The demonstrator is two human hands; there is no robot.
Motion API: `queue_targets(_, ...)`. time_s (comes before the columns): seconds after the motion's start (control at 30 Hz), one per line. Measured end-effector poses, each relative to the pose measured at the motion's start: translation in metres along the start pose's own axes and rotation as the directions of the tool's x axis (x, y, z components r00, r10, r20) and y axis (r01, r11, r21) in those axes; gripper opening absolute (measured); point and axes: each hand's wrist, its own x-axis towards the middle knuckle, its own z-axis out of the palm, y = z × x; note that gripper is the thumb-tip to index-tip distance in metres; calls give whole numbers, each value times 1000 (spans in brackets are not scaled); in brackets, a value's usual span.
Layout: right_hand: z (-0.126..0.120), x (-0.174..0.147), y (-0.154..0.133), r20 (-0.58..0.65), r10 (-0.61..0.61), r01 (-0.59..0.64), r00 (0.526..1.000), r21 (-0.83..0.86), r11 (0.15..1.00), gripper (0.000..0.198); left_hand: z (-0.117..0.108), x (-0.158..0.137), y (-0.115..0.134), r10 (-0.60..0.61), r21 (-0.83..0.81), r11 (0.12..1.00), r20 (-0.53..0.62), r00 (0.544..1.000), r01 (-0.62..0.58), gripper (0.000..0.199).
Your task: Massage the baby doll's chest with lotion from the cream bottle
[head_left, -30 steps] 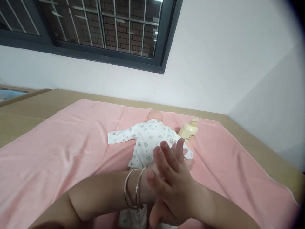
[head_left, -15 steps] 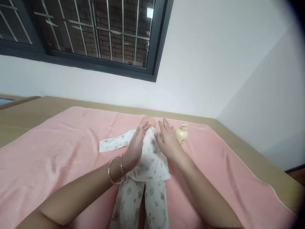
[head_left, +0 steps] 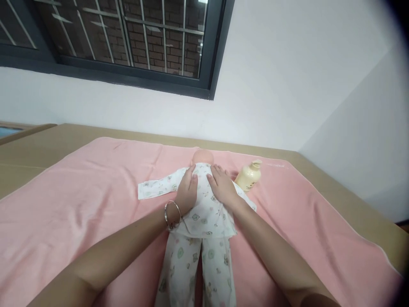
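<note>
A baby doll (head_left: pixel 203 157) lies on a pink cloth with its head toward the wall, dressed in a white patterned top (head_left: pixel 204 219) and matching trousers (head_left: pixel 183 260). My left hand (head_left: pixel 187 189) rests flat on the left side of the top, a bangle at its wrist. On the right side of the top lies my right hand (head_left: pixel 223 184), fingers stretched toward the doll's head. Neither hand holds anything. Just beyond my right hand is a pale yellow pump bottle (head_left: pixel 249 175), leaning to the right. The doll's face does not show.
The pink cloth (head_left: pixel 96 204) covers much of a wooden surface (head_left: pixel 28 168). A white wall (head_left: pixel 262 85) rises behind it. Upper left is a barred window (head_left: pixel 150 38) in a dark frame.
Both hands have come down from above the doll and now lie on its top. They are flatter, and the doll's head shows more. The view has shifted slightly.
</note>
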Motion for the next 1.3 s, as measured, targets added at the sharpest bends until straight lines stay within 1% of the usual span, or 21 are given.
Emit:
queue_targets(0.03, 1, -5, -6, -19, 23, -23, 1000, -31, 999, 61, 0, 0, -1, 1, 1, 1000, 7, 1000, -1, 42)
queue_targets(0.07, 2, -11, -14, -34, 8, -10, 999, -58, 998, 60, 0, 0, -2, 8, 1, 1000, 7, 1000, -8, 42)
queue_targets(0.13, 3, -20, -29, -25, -132, 129, 991, -78, 989, 55, 0, 0, -5, 48, 11, 999, -8, 999, -48, 42)
queue_targets(0.23, 3, -21, -35, 27, -385, 385, 922, -11, 923, 48, 0, -1, -9, 133, 49, 990, -24, 991, -132, 43)
queue_targets(0.27, 3, -17, -31, 35, -422, 422, 906, 22, 906, 47, 0, -1, -10, 152, 54, 987, -27, 988, -151, 43)
queue_targets(0.3, 2, -12, -25, 34, -426, 424, 904, 51, 904, 46, 0, -1, -12, 165, 57, 985, -29, 986, -163, 44)
queue_targets(0.37, 2, -2, -12, 20, -348, 346, 937, 86, 934, 47, 0, 1, -16, 179, 76, 981, -24, 983, -177, 46)
queue_targets(0.43, 3, 0, -6, -6, -182, 182, 983, 72, 981, 54, 0, 2, -21, 192, 123, 974, -9, 981, -189, 50)
queue_targets(0.5, 5, -6, -12, -37, -24, 24, 999, 16, 1000, 60, 0, 4, -25, 216, 183, 960, 6, 976, -213, 54)
queue_targets(0.53, 7, -12, -18, -49, 6, -7, 999, -17, 1000, 61, 0, 5, -26, 232, 207, 951, 8, 973, -229, 55)
queue_targets(0.57, 8, -18, -26, -49, -9, 7, 999, -45, 999, 59, 0, 5, -27, 253, 228, 941, 11, 968, -248, 55)
queue_targets(0.63, 9, -27, -39, -9, -185, 184, 983, -52, 981, 54, 0, 5, -28, 314, 269, 911, 36, 949, -312, 54)
queue_targets(0.7, 7, -28, -43, 27, -369, 370, 929, -5, 929, 51, -1, 5, -28, 396, 305, 864, 80, 915, -401, 52)
queue_targets(0.73, 5, -25, -41, 34, -426, 425, 904, 24, 905, 51, -1, 5, -28, 434, 320, 838, 100, 895, -442, 52)
queue_targets(0.77, 3, -20, -36, 33, -448, 446, 893, 51, 893, 50, -1, 5, -28, 465, 334, 814, 116, 878, -475, 51)
queue_targets(0.83, 1, -8, -20, 24, -417, 414, 908, 95, 906, 48, 0, 6, -28, 494, 364, 781, 138, 859, -508, 50)
queue_targets(0.93, 3, 6, 3, -13, -257, 256, 966, 139, 957, 50, 0, 6, -29, 495, 400, 760, 153, 855, -512, 47)
queue_targets(1.0, 7, 8, 11, -50, -180, 186, 982, 141, 972, 54, 0, 6, -28, 492, 413, 756, 152, 857, -508, 45)
queue_targets(1.17, 11, 2, 5, -94, -113, 120, 989, 66, 991, 54, 0, 7, -28, 458, 451, 759, 143, 877, -469, 42)
queue_targets(1.23, 8, -2, -2, -112, -33, 32, 993, -8, 999, 56, 0, 8, -29, 441, 485, 749, 143, 886, -451, 42)
queue_targets(1.3, 2, -7, -11, -140, 81, -95, 987, -98, 991, 60, 0, 8, -31, 453, 524, 714, 160, 877, -465, 40)
